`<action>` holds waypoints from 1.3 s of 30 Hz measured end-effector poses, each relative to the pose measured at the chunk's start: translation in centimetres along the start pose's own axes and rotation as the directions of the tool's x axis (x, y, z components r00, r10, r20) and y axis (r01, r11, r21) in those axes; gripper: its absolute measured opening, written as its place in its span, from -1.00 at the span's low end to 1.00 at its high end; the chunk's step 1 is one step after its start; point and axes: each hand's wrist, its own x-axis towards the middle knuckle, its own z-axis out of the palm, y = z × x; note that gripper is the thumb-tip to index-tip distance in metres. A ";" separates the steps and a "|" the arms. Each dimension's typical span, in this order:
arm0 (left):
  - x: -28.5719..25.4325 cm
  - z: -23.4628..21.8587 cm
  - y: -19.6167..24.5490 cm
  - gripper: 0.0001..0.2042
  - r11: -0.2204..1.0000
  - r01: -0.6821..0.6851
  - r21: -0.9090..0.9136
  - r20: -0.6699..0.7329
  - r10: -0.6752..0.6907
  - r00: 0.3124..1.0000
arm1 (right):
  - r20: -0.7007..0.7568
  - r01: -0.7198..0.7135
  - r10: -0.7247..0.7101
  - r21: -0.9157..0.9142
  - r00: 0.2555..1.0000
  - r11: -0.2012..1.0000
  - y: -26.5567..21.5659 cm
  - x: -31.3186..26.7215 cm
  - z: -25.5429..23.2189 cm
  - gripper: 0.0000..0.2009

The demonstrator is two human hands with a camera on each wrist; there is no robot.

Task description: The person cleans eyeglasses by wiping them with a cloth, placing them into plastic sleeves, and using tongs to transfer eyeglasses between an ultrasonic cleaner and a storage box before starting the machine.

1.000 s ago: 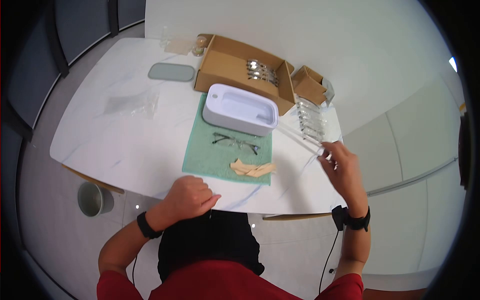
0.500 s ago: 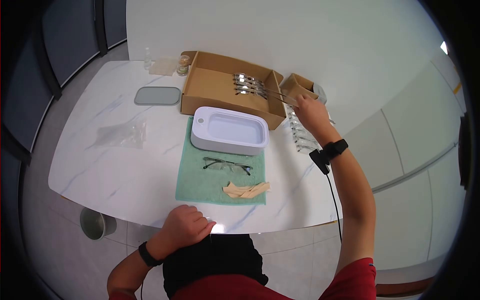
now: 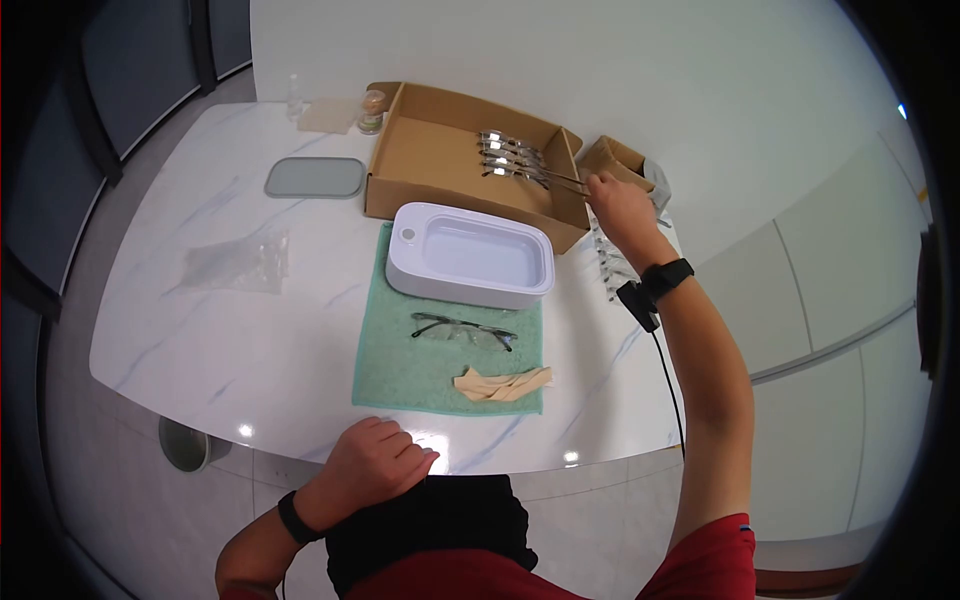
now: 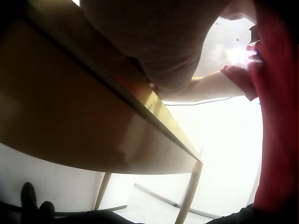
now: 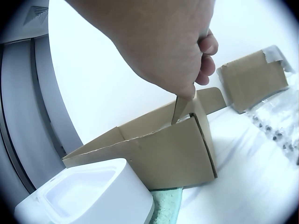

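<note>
My right hand [image 3: 622, 210] grips metal tweezers [image 3: 566, 183] over the right wall of the cardboard box [image 3: 425, 150]. The tips reach the nearest of several pairs of glasses [image 3: 512, 153] lined up inside. In the right wrist view the tweezers [image 5: 180, 110] slant down behind the box's wall. My left hand [image 3: 375, 462] rests at the table's front edge, loosely curled with the thumb out, holding nothing visible. Between the hands, a green towel [image 3: 385, 370] bears a white ultrasonic cleaner [image 3: 470, 292], a pair of dark-armed glasses [image 3: 462, 332] and a crumpled beige cloth [image 3: 503, 385].
Several clear-wrapped packets [image 3: 610, 265] lie under my right forearm, beside a small cardboard box [image 3: 612, 158]. To the left are a grey lid [image 3: 315, 177] and a clear plastic bag [image 3: 238, 262]. Small jars [image 3: 372, 110] stand at the back; a bin [image 3: 185, 443] is on the floor.
My right hand has moved from beside the wrapped packets up and away to the large box, bringing the tweezers over the glasses there. My left hand stays at the table edge; the head view shifted.
</note>
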 end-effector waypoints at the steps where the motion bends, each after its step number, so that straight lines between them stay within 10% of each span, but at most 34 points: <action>1: 0.0 0.0 0.0 -0.61 1.000 -0.002 -0.001 -0.007 0.002 1.000 | 0.001 0.005 -0.005 0.002 1.000 1.000 0.2 -0.1 -0.1 -0.85; 11: -0.3 -0.1 -0.1 -0.70 1.000 -0.004 0.016 -0.009 0.004 1.000 | -0.092 0.091 -0.097 -0.073 0.991 0.993 2.2 -3.4 -5.0 -0.92; 16: -0.4 -0.1 -0.1 -0.70 1.000 0.004 0.013 -0.032 -0.003 0.999 | -0.228 0.046 -0.007 0.166 0.974 0.985 0.5 -6.8 -11.3 -0.86; 31: -0.5 0.6 0.0 -0.66 1.000 -0.016 0.018 -0.106 0.018 0.994 | 0.017 0.175 -0.184 0.230 0.983 0.957 -6.2 -10.4 -14.5 -0.82; 37: -0.6 0.2 0.0 -0.70 0.999 0.002 0.047 -0.051 0.001 0.999 | 0.001 0.050 -0.052 0.265 0.999 0.963 -5.2 -12.6 -16.2 -0.77; 39: -0.6 0.3 -0.1 -0.70 0.999 0.011 0.045 -0.043 -0.009 0.999 | -0.042 -0.158 0.201 0.472 0.979 0.867 -4.4 -14.3 -16.5 -0.76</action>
